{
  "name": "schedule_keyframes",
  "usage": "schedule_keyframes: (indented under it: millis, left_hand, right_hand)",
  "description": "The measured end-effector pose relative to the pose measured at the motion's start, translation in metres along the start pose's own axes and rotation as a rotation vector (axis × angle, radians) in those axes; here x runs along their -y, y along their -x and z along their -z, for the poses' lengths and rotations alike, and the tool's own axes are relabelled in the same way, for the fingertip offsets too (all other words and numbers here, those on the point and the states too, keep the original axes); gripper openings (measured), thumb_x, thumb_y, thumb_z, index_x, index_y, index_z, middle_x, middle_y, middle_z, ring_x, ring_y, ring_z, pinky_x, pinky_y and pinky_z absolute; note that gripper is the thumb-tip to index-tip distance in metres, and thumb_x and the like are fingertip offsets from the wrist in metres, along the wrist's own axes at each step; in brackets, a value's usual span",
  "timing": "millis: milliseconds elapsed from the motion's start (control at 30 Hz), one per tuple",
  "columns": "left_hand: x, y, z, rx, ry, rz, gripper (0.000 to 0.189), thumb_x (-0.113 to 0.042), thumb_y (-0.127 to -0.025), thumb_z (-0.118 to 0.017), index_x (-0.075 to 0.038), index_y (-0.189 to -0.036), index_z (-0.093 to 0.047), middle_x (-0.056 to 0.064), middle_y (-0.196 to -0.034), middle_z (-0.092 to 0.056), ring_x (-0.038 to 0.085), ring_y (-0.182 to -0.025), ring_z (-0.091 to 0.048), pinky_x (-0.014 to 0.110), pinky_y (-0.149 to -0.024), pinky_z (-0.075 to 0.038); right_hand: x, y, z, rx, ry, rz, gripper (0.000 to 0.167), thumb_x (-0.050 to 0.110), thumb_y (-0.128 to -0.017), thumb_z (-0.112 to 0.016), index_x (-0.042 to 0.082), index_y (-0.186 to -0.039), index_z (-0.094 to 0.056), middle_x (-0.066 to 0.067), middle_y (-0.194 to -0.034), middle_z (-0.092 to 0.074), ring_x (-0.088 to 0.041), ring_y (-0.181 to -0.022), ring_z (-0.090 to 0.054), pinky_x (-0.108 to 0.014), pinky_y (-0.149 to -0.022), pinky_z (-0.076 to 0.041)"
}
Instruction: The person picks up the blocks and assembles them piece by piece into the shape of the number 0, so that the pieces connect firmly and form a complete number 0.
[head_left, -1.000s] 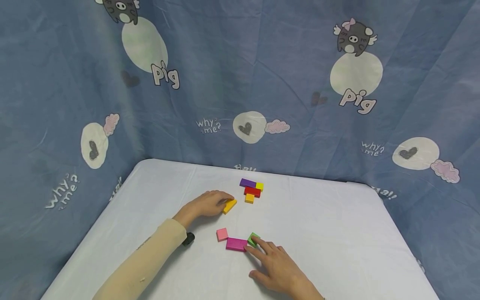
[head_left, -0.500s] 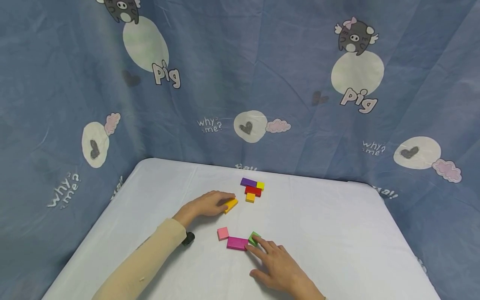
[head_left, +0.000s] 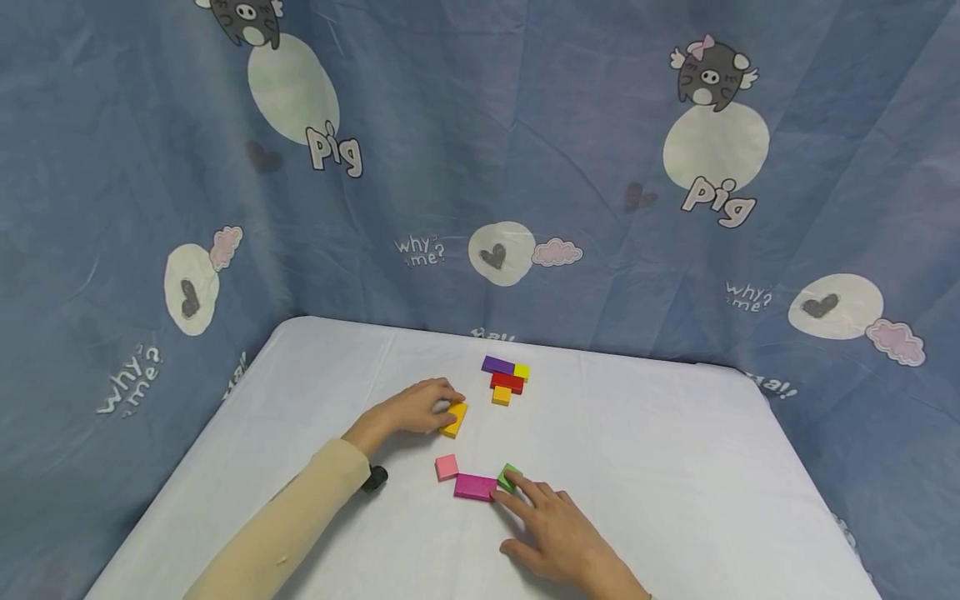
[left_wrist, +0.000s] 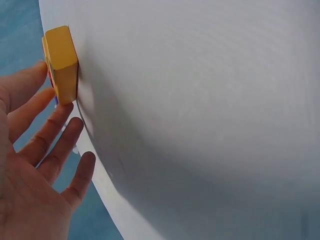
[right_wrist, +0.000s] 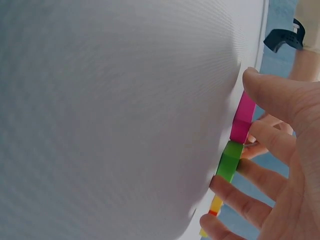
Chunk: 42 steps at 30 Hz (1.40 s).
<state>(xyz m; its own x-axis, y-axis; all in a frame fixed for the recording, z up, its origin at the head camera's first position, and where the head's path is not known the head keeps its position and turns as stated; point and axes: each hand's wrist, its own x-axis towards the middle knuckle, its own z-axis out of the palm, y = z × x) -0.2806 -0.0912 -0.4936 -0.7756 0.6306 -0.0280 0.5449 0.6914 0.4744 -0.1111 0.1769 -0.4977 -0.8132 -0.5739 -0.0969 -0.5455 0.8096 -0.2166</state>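
Observation:
In the head view my left hand [head_left: 412,408] pinches an orange rectangular block [head_left: 455,423] between thumb and fingers, low over the white table. The left wrist view shows that block standing tall beside the fingertips, the other fingers spread apart. My right hand [head_left: 557,533] has its fingers loosely extended. Its index fingertip rests on a small green block [head_left: 506,480], and another digit lies at the right end of a magenta rectangular block [head_left: 474,487]. A pink square block [head_left: 446,467] meets the magenta block's upper left corner; the green one sits at its right end.
Farther back, a purple block [head_left: 498,365], a yellow square [head_left: 521,372], a red block [head_left: 507,382] and a small orange square [head_left: 501,397] lie in a touching cluster. A blue printed curtain [head_left: 600,275] hangs behind the white table [head_left: 660,467]. A black device [head_left: 377,478] sits at the left wrist.
My left hand has shifted the orange block slightly left and nearer, turning it more upright in the head view. The right hand and the other blocks stay put.

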Motion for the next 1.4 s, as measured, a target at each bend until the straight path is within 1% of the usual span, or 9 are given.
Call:
schedule_keyframes:
  millis: [167,367,567,667,767,900,1133,1233,1400]
  left_hand:
    - [0.002,0.0,-0.001,0.001,0.006,0.041,0.039,-0.023,-0.091,-0.069,-0.009,-0.127,-0.066,0.001,-0.114,-0.06,0.021,-0.11,-0.055,0.042,-0.101,-0.041]
    - [0.005,0.001,-0.001,-0.015,0.04,0.048,0.038,-0.024,-0.09,-0.07,-0.007,-0.125,-0.067,0.0,-0.109,-0.06,0.019,-0.105,-0.056,0.042,-0.097,-0.043]
    - [0.01,0.001,-0.004,-0.025,0.054,0.063,0.038,-0.025,-0.09,-0.071,-0.009,-0.125,-0.067,-0.004,-0.1,-0.059,0.014,-0.095,-0.054,0.037,-0.088,-0.045]
    - [0.01,0.001,-0.004,-0.028,0.071,0.075,0.038,-0.024,-0.089,-0.072,-0.009,-0.124,-0.068,-0.006,-0.097,-0.06,0.013,-0.093,-0.055,0.036,-0.088,-0.046]
    - [0.01,0.002,-0.003,-0.025,0.099,0.085,0.038,-0.022,-0.089,-0.073,-0.009,-0.124,-0.068,-0.006,-0.094,-0.06,0.013,-0.092,-0.056,0.035,-0.088,-0.047]
    - [0.011,0.003,-0.004,-0.017,0.129,0.068,0.037,-0.021,-0.089,-0.072,-0.007,-0.124,-0.068,-0.006,-0.091,-0.059,0.013,-0.086,-0.054,0.033,-0.083,-0.048]
    - [0.012,0.007,-0.002,-0.002,0.186,0.011,0.036,-0.02,-0.09,-0.071,-0.005,-0.122,-0.067,-0.005,-0.083,-0.057,0.011,-0.078,-0.051,0.029,-0.075,-0.047]
    - [0.011,0.008,-0.001,0.001,0.2,0.006,0.036,-0.02,-0.09,-0.071,-0.004,-0.122,-0.067,-0.005,-0.082,-0.057,0.012,-0.077,-0.051,0.029,-0.074,-0.047]
    - [0.011,0.009,-0.001,-0.002,0.208,0.017,0.037,-0.02,-0.089,-0.072,-0.003,-0.122,-0.067,-0.005,-0.083,-0.058,0.012,-0.078,-0.052,0.029,-0.076,-0.048]
  right_hand:
    - [-0.001,0.0,-0.002,-0.013,0.006,0.011,0.065,0.056,-0.09,-0.061,0.033,-0.148,-0.043,-0.002,-0.154,-0.035,-0.026,-0.125,-0.05,-0.051,-0.094,-0.047]
    - [-0.001,0.001,-0.002,-0.015,0.003,0.015,0.065,0.056,-0.09,-0.062,0.033,-0.148,-0.043,-0.002,-0.154,-0.035,-0.026,-0.124,-0.05,-0.052,-0.094,-0.047]
    - [0.0,0.0,0.0,0.018,-0.009,-0.01,0.065,0.057,-0.089,-0.061,0.035,-0.148,-0.042,0.0,-0.155,-0.033,-0.025,-0.126,-0.049,-0.052,-0.096,-0.045]
    - [0.001,-0.001,0.001,0.03,-0.015,-0.019,0.065,0.057,-0.09,-0.061,0.036,-0.148,-0.041,0.0,-0.156,-0.032,-0.025,-0.127,-0.048,-0.052,-0.097,-0.045]
    - [0.001,0.0,0.0,0.019,-0.014,-0.015,0.065,0.056,-0.09,-0.061,0.035,-0.148,-0.042,0.0,-0.155,-0.033,-0.025,-0.127,-0.048,-0.052,-0.097,-0.045]
    - [0.0,0.0,-0.001,0.003,-0.008,-0.01,0.065,0.056,-0.089,-0.062,0.035,-0.148,-0.042,0.0,-0.155,-0.034,-0.025,-0.126,-0.048,-0.052,-0.096,-0.045]
    - [-0.001,-0.001,-0.002,0.008,-0.016,-0.024,0.066,0.057,-0.089,-0.062,0.037,-0.148,-0.041,0.001,-0.155,-0.033,-0.025,-0.127,-0.048,-0.053,-0.097,-0.044]
    - [-0.001,-0.001,-0.003,0.011,-0.017,-0.025,0.066,0.057,-0.089,-0.062,0.037,-0.148,-0.041,0.001,-0.155,-0.033,-0.025,-0.126,-0.049,-0.053,-0.097,-0.044]
    - [0.0,-0.001,-0.002,0.011,-0.01,-0.024,0.066,0.057,-0.089,-0.062,0.036,-0.148,-0.041,0.0,-0.155,-0.033,-0.026,-0.127,-0.049,-0.052,-0.097,-0.045]
